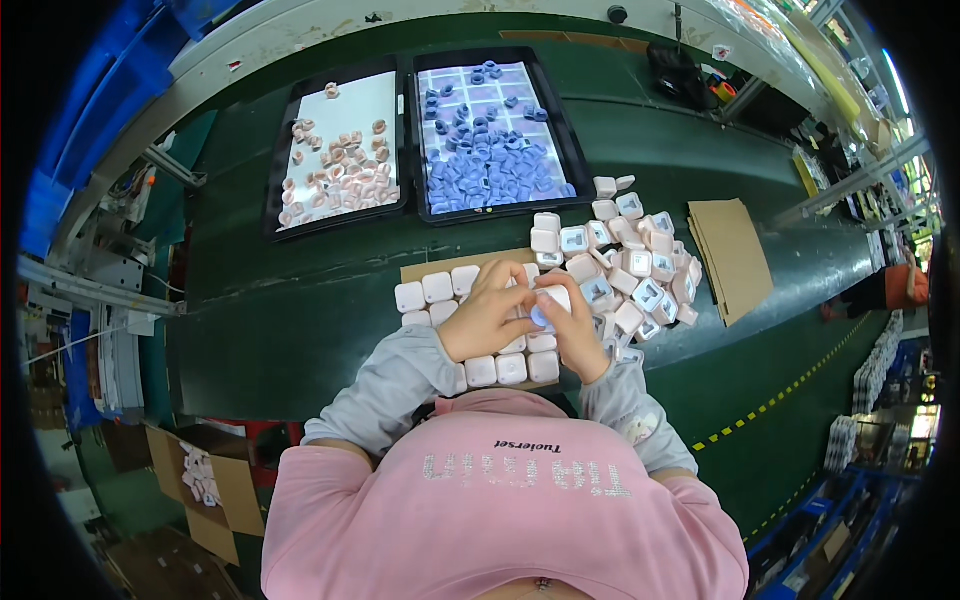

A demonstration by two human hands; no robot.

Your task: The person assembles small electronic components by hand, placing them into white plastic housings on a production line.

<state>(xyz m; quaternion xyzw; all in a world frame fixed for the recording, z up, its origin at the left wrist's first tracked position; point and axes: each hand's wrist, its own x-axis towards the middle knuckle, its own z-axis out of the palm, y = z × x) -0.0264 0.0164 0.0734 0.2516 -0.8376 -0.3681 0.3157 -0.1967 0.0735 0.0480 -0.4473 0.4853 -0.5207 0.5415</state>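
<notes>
In front of my chest both hands meet over a small white rounded-square case (pixel 558 294). My right hand (pixel 580 340) is closed around the case, its thumb along the near side. My left hand (pixel 485 318) has its fingers bent together at a small blue piece (pixel 540 317) against the case; the fingertips partly cover it. Beneath the hands, rows of similar pale cases (pixel 438 287) lie on a cardboard sheet (pixel 425 268), some hidden by my hands. To the right is a loose heap of pale cases (pixel 638 262), several showing dark-and-blue faces.
Beyond my hands stand two black trays: one with small pink pieces (pixel 350 170), the other with many blue pieces (pixel 490 170). Folded cardboard (pixel 730 260) lies right of the heap on the green table (pixel 260 330). An open carton (pixel 210 490) with pale items sits at lower left.
</notes>
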